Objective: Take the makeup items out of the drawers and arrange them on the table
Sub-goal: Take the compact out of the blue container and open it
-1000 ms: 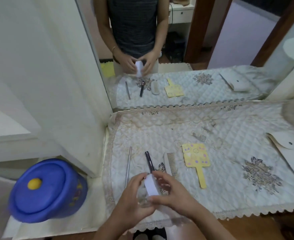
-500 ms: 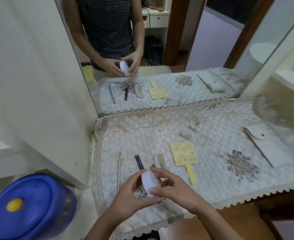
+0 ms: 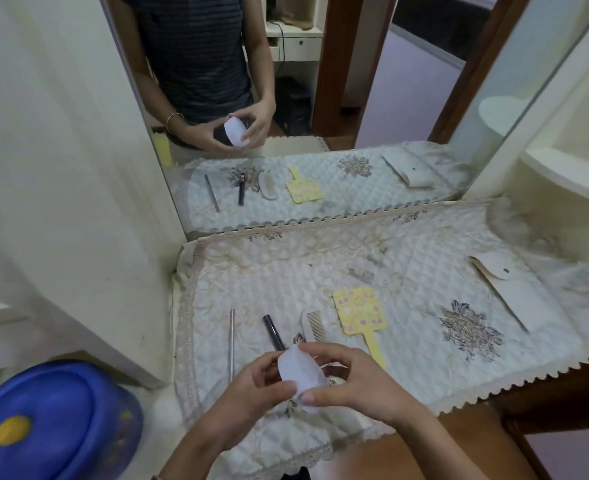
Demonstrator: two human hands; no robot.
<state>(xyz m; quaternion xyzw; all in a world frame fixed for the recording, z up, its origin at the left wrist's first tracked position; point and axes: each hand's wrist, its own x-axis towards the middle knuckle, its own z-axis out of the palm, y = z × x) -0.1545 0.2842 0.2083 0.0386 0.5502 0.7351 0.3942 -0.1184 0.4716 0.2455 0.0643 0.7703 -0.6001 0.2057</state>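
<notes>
My left hand [image 3: 251, 386] and right hand [image 3: 351, 382] are both clamped on a white jar [image 3: 301, 374] at 6 o'clock, above the tabletop [image 3: 407, 271]. A dark tube [image 3: 274, 328], comb [image 3: 313, 325] and yellow mirror [image 3: 359, 311] lie just beyond, toward 12 o'clock.

A white jar [image 3: 300, 372] is showing between the hands. A yellow hand mirror [image 3: 359, 311] is wearing purple dots, the quilted cream cloth [image 3: 407, 282] is carrying grey-brown floral embroidery, and the blue lid [image 3: 54, 424] is bearing a yellow knob.
</notes>
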